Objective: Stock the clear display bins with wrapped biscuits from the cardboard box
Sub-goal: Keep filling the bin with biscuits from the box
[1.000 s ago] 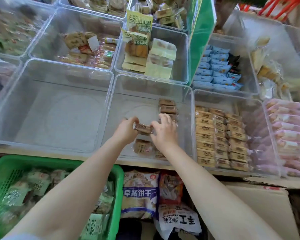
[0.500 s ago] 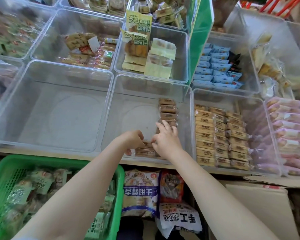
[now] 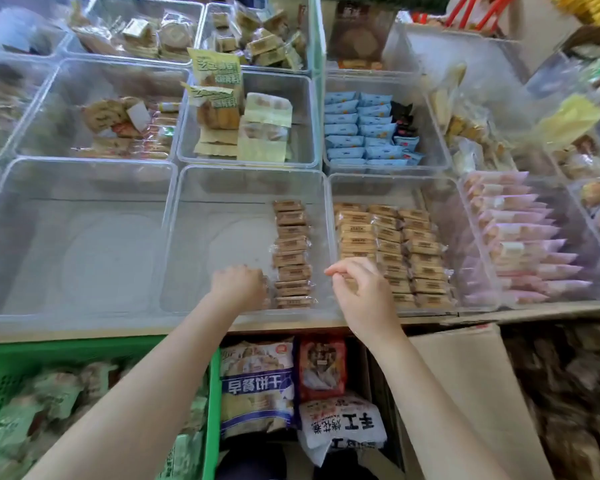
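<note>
Left hand (image 3: 238,284) low in middle clear bin (image 3: 222,188), grip curled over something at near wall, contents hidden; probably starting second column beside wrapped biscuits (image 3: 291,254) rowed along right wall. Right hand (image 3: 364,292) above rim, grip loose, empty. Cardboard box (image 3: 465,375) below right, within reach

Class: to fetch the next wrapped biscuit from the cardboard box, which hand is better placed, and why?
Probably the right hand: it appears empty, near the cardboard box. The left hand is down in the bin.
</note>
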{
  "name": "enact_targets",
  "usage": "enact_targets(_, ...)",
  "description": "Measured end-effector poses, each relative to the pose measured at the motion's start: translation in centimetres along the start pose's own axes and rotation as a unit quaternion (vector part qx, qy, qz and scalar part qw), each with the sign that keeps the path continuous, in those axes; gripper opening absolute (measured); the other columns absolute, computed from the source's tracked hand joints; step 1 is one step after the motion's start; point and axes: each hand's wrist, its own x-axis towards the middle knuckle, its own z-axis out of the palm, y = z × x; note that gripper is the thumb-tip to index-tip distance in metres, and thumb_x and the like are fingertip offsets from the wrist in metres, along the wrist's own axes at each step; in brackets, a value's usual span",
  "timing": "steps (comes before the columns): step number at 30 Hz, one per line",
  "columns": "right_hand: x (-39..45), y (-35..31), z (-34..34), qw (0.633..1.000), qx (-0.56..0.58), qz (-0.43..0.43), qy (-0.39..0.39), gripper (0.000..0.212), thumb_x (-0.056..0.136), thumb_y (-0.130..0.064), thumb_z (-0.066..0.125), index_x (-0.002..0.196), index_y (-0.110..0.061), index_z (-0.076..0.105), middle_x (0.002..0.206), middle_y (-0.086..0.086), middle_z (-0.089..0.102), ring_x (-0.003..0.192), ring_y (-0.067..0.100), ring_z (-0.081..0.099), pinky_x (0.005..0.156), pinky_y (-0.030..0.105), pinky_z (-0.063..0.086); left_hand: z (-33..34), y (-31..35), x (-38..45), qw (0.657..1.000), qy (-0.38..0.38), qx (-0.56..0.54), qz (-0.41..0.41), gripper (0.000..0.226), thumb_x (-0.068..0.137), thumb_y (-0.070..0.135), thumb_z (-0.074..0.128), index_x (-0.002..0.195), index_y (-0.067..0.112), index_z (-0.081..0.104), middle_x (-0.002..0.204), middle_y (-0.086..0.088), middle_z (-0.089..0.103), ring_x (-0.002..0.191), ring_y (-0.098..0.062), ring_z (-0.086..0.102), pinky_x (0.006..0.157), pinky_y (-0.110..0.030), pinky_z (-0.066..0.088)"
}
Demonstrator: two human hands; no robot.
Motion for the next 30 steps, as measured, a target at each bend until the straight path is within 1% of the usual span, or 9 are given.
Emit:
enact_targets(3,-2.7,1.1,-5.1,0.996,0.051,0.005,0.076,0.021,0.099,-0.011,0.055,0.098,-0.025,0.071,0.099,-0.012,0.068,0.093,0.001,0.062,0.078,0.014,0.047,-1.5,4.2,-2.8,0.995,0.090,0.030,0.026,0.028,0.102,0.031,0.040,0.115,0.021,0.063,0.116,-0.006,0.063,0.107,-0.026,0.059,0.087,-0.037,0.044)
enact_targets(8,-6.7,5.7,-14.1,0.963,0.099,0.047,0.248,0.018,0.099,-0.012,0.055,0.097,-0.022,0.070,0.081,-0.006,0.070,0.075,0.013,0.066,0.071,0.029,0.055,-3.5,17.9,-8.0,0.951,0.196,-0.170,0.167,0.028,0.104,0.033,0.042,0.110,0.018,0.066,0.101,-0.002,0.065,0.097,-0.029,0.062,0.072,-0.034,0.048)
enact_targets(12,-8.8,13.3,-20.0,0.932,0.094,0.155,0.314,0.020,0.096,-0.019,0.052,0.101,-0.020,0.071,0.089,-0.007,0.071,0.085,0.014,0.067,0.082,0.038,0.057,-3.5,29.5,-10.7,0.919,0.142,-0.288,0.231,0.042,0.104,0.041,0.045,0.143,0.025,0.047,0.144,-0.003,0.049,0.132,-0.024,0.045,0.097,-0.034,0.040)
enact_targets(14,-9.3,17.9,-22.1,0.932,0.049,0.251,0.257,0.020,0.098,-0.022,0.053,0.108,-0.018,0.069,0.099,-0.001,0.070,0.095,0.019,0.065,0.090,0.041,0.055,-2.3,33.4,-10.6,0.913,0.117,-0.313,0.235,0.052,0.102,0.045,0.047,0.150,0.026,0.038,0.150,-0.002,0.041,0.138,-0.024,0.038,0.107,-0.037,0.035)
enact_targets(17,-9.8,25.1,-23.3,0.917,-0.047,0.396,0.032,0.044,0.099,-0.039,0.056,0.134,-0.014,0.056,0.131,0.012,0.061,0.119,0.032,0.057,0.103,0.039,0.048,-0.4,36.8,-9.9,0.917,0.145,-0.309,0.206,0.054,0.099,0.043,0.054,0.148,0.025,0.039,0.141,-0.002,0.043,0.132,-0.024,0.040,0.104,-0.037,0.039)
enact_targets(20,-10.4,29.8,-22.0,0.861,-0.133,0.451,-0.195,0.090,0.091,-0.052,0.064,0.159,-0.013,0.020,0.157,0.015,0.034,0.138,0.037,0.042,0.113,0.042,0.039,0.7,37.6,-9.4,0.913,0.205,-0.303,0.181,0.051,0.096,0.036,0.060,0.143,0.025,0.044,0.133,-0.001,0.045,0.125,-0.021,0.042,0.097,-0.033,0.043)
enact_targets(22,-11.1,31.6,-20.5,0.823,-0.196,0.444,-0.296,0.096,0.089,-0.052,0.065,0.161,-0.019,0.011,0.163,0.013,0.021,0.148,0.038,0.026,0.119,0.049,0.031,0.9,37.9,-9.2,0.916,0.219,-0.290,0.172,0.050,0.095,0.034,0.061,0.142,0.026,0.045,0.128,0.000,0.045,0.123,-0.020,0.042,0.096,-0.034,0.045)
enact_targets(25,-11.4,30.9,-20.0,0.820,-0.222,0.410,-0.333,0.074,0.100,-0.029,0.054,0.160,-0.018,0.012,0.165,0.014,0.013,0.151,0.040,0.013,0.119,0.051,0.029,0.9,38.1,-9.4,0.918,0.229,-0.280,0.164,0.051,0.094,0.031,0.062,0.142,0.027,0.046,0.124,0.001,0.045,0.120,-0.020,0.043,0.092,-0.032,0.044)
enact_targets(30,-11.1,27.9,-22.1,0.888,-0.148,0.345,-0.267,0.062,0.090,-0.028,0.069,0.145,-0.012,0.044,0.139,0.013,0.053,0.125,0.033,0.054,0.101,0.036,0.048,1.0,38.1,-10.1,0.919,0.244,-0.262,0.163,0.052,0.094,0.025,0.061,0.144,0.020,0.046,0.127,-0.006,0.049,0.121,-0.025,0.043,0.098,-0.034,0.040)
